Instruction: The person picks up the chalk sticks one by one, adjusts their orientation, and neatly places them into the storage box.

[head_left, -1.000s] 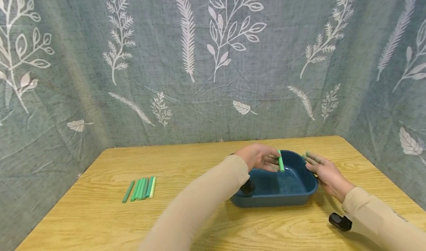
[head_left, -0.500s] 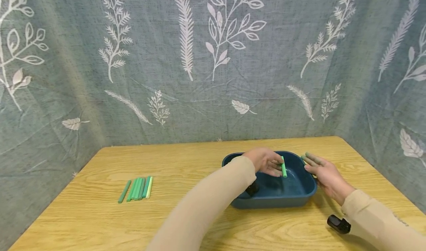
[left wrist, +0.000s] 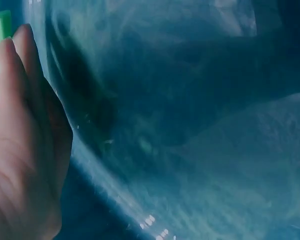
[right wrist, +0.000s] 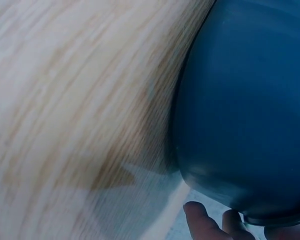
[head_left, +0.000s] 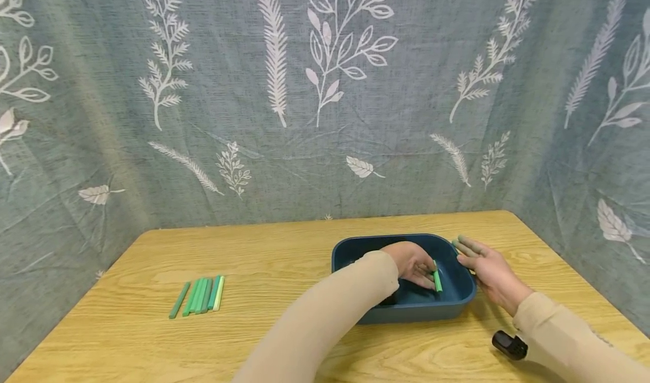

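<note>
A light green chalk stick is pinched in my left hand, low inside a dark blue plastic tub. In the left wrist view, the end of the chalk stick pokes out past the fingertips, close over the tub's glossy bottom. My right hand is at the tub's right rim, its fingers extended and stained green at the tips. Those fingers show at the rim in the right wrist view, beside the tub's outer wall.
Several chalk sticks in greens and one pale yellow lie side by side on the wooden table, to the left. A black wrist camera sits under the right wrist. A leaf-patterned curtain encloses the table's back and sides.
My left hand has lowered the green chalk stick from above the tub down into it. The right hand has stayed at the rim. The view has turned slightly.
</note>
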Tool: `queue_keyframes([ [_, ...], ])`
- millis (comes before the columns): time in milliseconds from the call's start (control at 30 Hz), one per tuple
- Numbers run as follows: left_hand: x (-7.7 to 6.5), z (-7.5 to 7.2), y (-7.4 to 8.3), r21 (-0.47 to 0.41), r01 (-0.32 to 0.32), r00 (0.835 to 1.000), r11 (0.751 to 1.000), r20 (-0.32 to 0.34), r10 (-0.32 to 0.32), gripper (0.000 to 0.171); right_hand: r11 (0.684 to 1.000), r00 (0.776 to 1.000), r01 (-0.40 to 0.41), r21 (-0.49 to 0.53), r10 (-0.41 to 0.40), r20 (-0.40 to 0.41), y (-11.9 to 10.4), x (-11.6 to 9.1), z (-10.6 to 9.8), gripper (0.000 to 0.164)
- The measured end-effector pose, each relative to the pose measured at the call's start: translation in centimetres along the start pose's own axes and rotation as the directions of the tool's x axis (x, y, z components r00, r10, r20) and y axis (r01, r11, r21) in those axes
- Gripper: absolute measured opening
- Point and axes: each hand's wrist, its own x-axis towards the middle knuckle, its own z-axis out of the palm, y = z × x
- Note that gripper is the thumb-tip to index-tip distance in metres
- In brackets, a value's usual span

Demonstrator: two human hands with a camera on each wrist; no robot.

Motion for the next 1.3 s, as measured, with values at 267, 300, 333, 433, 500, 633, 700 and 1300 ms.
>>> queue_keyframes([
  [267, 0.4, 0.1, -0.2, -0.039, 0.013, 1.000, 0.999, 0.018, -0.012, 0.030, 1.000, 1.000, 0.005, 0.001, -0.005, -0.003, 0.1, 0.1, 0.0, 0.061],
  [300, 0.4, 0.0, -0.2, -0.050, 0.016, 1.000, 0.999, 0.024, -0.015, 0.031, 1.000, 1.000, 0.007, 0.003, -0.007, -0.003, 0.1, 0.1, 0.0, 0.061],
  [333, 0.4, 0.0, -0.2, -0.066, 0.018, 0.999, 0.998, 0.032, -0.016, 0.033, 1.000, 1.000, 0.009, 0.006, -0.009, -0.004, 0.1, 0.1, 0.0, 0.061],
  [433, 0.4, -0.3, -0.2, -0.102, 0.028, 0.998, 0.994, 0.055, -0.023, 0.035, 1.000, 1.000, 0.011, 0.005, -0.011, -0.004, 0.0, 0.1, 0.2, 0.062],
  [500, 0.2, -0.4, -0.1, -0.104, 0.032, 0.997, 0.994, 0.070, -0.025, 0.036, 1.000, 1.000, 0.012, 0.000, -0.012, -0.008, -0.1, 0.2, 0.4, 0.062],
  [633, -0.3, -0.7, 0.4, -0.042, 0.019, 0.997, 0.999, 0.082, -0.016, 0.038, 1.000, 1.000, 0.017, -0.012, -0.018, -0.013, -0.1, 0.1, 0.4, 0.062],
  [700, -0.8, -0.9, 0.8, -0.016, 0.012, 0.996, 1.000, 0.090, -0.010, 0.039, 1.000, 1.000, 0.021, -0.007, -0.021, -0.015, -0.1, 0.0, 0.4, 0.062],
  [1300, -8.0, -6.3, 1.9, -0.056, -0.169, 0.978, 0.984, 0.115, 0.175, 0.040, 0.999, 1.000, 0.023, -0.027, -0.023, -0.008, 0.1, -0.2, 0.4, 0.061],
])
